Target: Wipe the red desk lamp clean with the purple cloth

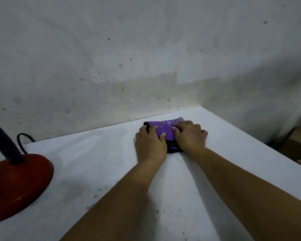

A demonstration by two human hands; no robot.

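A folded purple cloth with a dark edge lies on the white table near the back wall. My left hand rests on its left part, fingers and thumb laid over it. My right hand covers its right part, with the thumb on top and the fingers curled down at the cloth's right edge. The red desk lamp stands at the far left; only its round red base and black flexible neck show. Its head is out of frame.
The lamp's black cord loops behind the base against the stained wall. The table's right edge runs diagonally; below it, at the right, sit cardboard boxes. Dark specks dot the tabletop.
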